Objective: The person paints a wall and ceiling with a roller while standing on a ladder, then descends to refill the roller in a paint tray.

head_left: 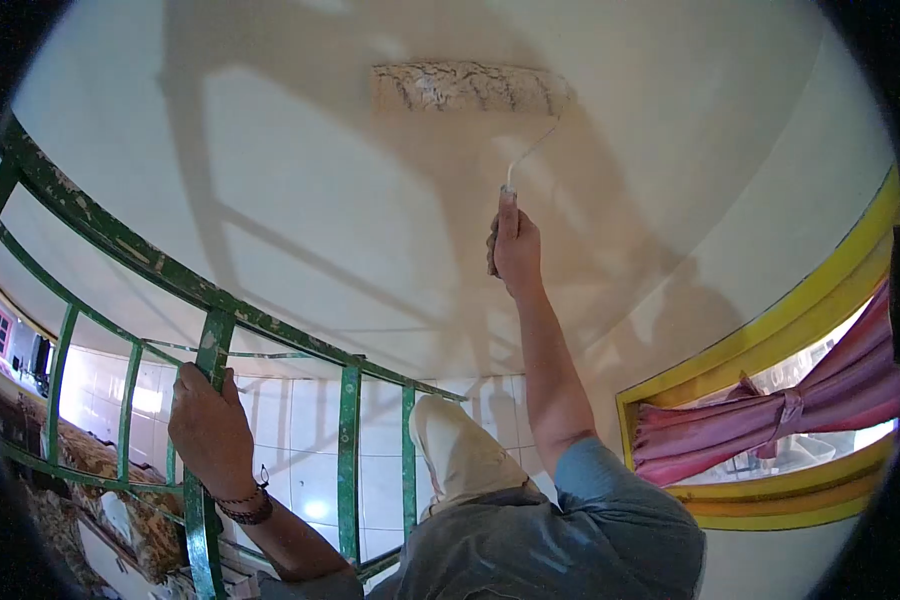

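Note:
My right hand (516,247) is closed around the handle of a paint roller, with the thumb lying up along the grip. The wide, pale roller sleeve (470,88), streaked with dark marks, lies against the cream wall (670,90). A thin bent wire frame (538,146) joins the sleeve to the handle. At the lower left, my left hand (210,425) is wrapped round an upright of a green metal ladder (348,450), just below its long rail. Paint is chipped along that rail. A dark bracelet sits on my left wrist.
A yellow-framed window (750,350) with a tied purple curtain (790,408) is at the right. White tiles (380,480) show beyond the ladder bars. Brown patterned furniture (140,500) stands at the lower left. Shadows of my arm and the ladder fall across the wall.

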`<state>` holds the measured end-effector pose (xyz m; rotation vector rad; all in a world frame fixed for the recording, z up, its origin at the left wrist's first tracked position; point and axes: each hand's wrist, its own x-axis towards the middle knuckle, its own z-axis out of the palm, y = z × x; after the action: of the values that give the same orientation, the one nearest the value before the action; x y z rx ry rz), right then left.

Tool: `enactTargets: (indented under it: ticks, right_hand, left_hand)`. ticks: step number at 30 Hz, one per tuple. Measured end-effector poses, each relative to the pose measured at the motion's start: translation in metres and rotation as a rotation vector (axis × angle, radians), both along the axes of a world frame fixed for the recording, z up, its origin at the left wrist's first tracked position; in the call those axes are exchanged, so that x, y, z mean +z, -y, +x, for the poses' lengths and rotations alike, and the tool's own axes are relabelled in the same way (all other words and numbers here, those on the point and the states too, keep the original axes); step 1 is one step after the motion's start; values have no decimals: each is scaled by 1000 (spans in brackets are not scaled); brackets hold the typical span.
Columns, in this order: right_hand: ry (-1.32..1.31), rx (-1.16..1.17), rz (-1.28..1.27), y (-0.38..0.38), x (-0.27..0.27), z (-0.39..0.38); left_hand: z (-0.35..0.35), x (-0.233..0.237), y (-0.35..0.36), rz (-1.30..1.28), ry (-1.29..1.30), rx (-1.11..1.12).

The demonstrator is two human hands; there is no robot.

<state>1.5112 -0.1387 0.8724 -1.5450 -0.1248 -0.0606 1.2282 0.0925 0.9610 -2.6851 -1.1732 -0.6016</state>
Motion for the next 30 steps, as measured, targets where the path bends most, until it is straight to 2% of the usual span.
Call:
enactTargets:
  ticks: [2, 6, 7, 9, 10, 12, 14, 17, 19, 20, 22, 27, 30]
  right_hand:
    - [174, -91, -37, -3, -29, 17]
    - [62, -222, -239, 8, -162, 8]
    - [65, -220, -239, 10, -160, -9]
    - [-152, -189, -165, 9, -140, -43]
    - [-148, -185, -162, 6, -131, -41]
    - [-41, -175, -87, 1, -113, -26]
    - [138, -192, -146, -1, -91, 10]
    - [143, -135, -134, -9, -32, 26]
    - [218, -112, 67, -25, -8, 25]
    - [225, -107, 71, -29, -19, 30]
    - [305, -180, 4, -40, -77, 44]
    - [136, -154, 16, -56, -241, 6]
    - [13, -184, -41, -52, -282, -24]
  left_hand:
    - [0, 1, 1, 27, 9, -7]
    - [0, 1, 3, 37, 10, -1]
    - [-1, 0, 4, 74, 19, -8]
    - [-1, 1, 2, 38, 6, -1]
    - [0, 2, 1, 4, -4, 0]
    - [-1, 3, -1, -3, -7, -9]
    - [-3, 2, -1, -13, -22, -26]
    - [-4, -2, -3, 2, -33, -38]
    - [-3, -6, -7, 76, -34, -26]
    - [-2, -5, -5, 79, -26, -20]
    - [-1, -1, 0, 53, -16, -15]
    - [7, -3, 5, 88, -96, 75]
    - [9, -9, 5, 159, -108, 75]
